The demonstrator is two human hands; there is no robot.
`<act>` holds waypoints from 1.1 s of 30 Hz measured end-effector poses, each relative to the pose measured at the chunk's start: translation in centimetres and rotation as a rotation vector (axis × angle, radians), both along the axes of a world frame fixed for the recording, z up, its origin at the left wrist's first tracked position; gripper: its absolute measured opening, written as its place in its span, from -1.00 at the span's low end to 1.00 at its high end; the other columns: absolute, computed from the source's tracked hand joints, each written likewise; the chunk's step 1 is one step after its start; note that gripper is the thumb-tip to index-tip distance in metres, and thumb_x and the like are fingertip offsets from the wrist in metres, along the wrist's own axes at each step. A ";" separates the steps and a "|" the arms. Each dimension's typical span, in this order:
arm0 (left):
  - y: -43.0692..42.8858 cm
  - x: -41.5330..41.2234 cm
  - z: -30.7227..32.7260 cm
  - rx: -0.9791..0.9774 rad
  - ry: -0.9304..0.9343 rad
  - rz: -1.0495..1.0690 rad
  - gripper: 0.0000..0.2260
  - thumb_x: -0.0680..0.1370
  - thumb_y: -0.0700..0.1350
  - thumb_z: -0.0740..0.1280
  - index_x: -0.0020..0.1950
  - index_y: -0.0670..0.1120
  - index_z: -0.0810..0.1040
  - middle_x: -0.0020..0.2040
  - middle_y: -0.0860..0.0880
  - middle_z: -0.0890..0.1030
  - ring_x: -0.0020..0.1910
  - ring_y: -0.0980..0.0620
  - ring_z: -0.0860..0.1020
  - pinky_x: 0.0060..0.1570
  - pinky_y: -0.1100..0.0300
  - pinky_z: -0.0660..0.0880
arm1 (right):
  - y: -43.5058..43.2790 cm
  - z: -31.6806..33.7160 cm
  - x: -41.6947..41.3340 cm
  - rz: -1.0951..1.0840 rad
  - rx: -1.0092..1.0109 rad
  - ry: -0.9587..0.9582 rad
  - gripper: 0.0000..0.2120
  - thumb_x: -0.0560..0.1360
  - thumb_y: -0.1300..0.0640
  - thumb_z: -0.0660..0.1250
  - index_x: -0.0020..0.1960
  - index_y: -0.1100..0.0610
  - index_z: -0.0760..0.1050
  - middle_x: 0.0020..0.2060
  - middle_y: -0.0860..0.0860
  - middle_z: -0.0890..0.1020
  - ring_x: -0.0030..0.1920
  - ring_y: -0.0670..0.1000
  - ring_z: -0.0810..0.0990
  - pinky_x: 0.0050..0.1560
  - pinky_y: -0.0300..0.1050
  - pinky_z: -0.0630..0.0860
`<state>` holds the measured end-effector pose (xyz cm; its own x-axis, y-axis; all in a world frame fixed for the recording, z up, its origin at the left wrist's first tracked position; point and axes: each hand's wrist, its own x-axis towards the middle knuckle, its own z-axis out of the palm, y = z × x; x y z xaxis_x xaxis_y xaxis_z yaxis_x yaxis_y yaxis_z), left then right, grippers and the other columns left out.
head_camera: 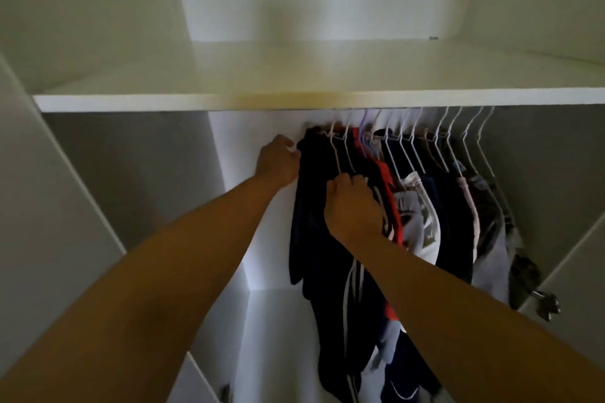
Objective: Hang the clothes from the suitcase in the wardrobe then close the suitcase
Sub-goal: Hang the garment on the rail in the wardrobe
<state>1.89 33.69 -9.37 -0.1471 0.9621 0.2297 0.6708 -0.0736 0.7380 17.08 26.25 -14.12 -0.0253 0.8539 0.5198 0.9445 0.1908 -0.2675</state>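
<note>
Both my arms reach into the white wardrobe (137, 154). A dark navy garment (314, 239) with white side stripes hangs at the left end of the rail on a white wire hanger (337, 154). My left hand (278, 160) pinches the garment's upper left edge. My right hand (353, 206) grips its front lower down, fingers closed on the cloth. To the right hang a red garment (389, 193), a white and grey one (419, 216) and several dark ones on more white hangers (458, 141). The suitcase is out of view.
A white shelf (294, 98) runs across just above the rail, bare on top apart from a small fitting at the back right (433, 38). The wardrobe's left half (248, 206) holds no clothes. A door edge with a metal hinge (546, 301) stands at the right.
</note>
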 end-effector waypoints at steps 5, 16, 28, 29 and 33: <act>-12.0 -4.7 -1.5 0.141 0.112 0.210 -0.85 0.64 -0.12 0.23 0.14 -0.10 0.54 -0.01 -0.10 0.63 -0.14 -0.01 0.56 -0.13 0.18 0.52 | -6.0 -0.9 -3.3 0.208 0.024 0.366 -0.61 0.69 -0.01 0.00 -0.05 0.21 0.48 -0.16 0.11 0.54 -0.19 0.10 0.53 -0.23 -0.04 0.50; -46.3 -13.9 -4.4 0.180 0.400 0.545 -0.77 0.66 -0.03 0.10 0.20 -0.09 0.44 -0.01 -0.13 0.62 -0.10 -0.22 0.59 -0.14 -0.06 0.54 | -28.6 -3.1 -18.8 0.977 -0.015 0.444 -0.66 0.64 -0.01 0.07 -0.27 0.07 0.31 -0.43 0.01 0.42 -0.40 0.09 0.38 -0.38 -0.14 0.16; -85.5 -20.3 -21.2 -0.510 0.229 1.281 -0.78 0.67 0.05 0.06 0.08 0.02 0.45 -0.08 -0.04 0.64 -0.22 -0.10 0.57 -0.27 0.10 0.50 | -56.9 -9.8 -33.8 1.886 0.016 -0.045 -0.63 0.64 -0.02 0.06 -0.29 0.08 0.39 -0.57 -0.04 0.40 -0.62 0.04 0.37 -0.57 -0.27 0.06; -86.9 -20.5 -22.6 -0.560 0.165 1.329 -0.77 0.66 0.03 0.03 0.06 0.02 0.45 -0.05 -0.04 0.64 -0.19 -0.09 0.56 -0.23 0.08 0.52 | -57.6 -10.3 -34.6 1.892 -0.024 -0.111 -0.62 0.64 -0.04 0.03 -0.27 0.08 0.39 -0.57 -0.06 0.36 -0.63 0.03 0.36 -0.57 -0.29 0.02; -97.9 -20.4 -31.5 -0.790 -0.148 1.577 -0.81 0.63 -0.07 0.06 0.09 -0.01 0.46 0.04 -0.08 0.62 -0.08 -0.16 0.58 -0.18 0.06 0.49 | -67.5 -16.3 -41.0 2.021 -0.098 -0.380 -0.56 0.64 -0.11 -0.10 -0.17 0.10 0.40 -0.51 -0.02 0.45 -0.55 0.13 0.48 -0.58 -0.21 0.25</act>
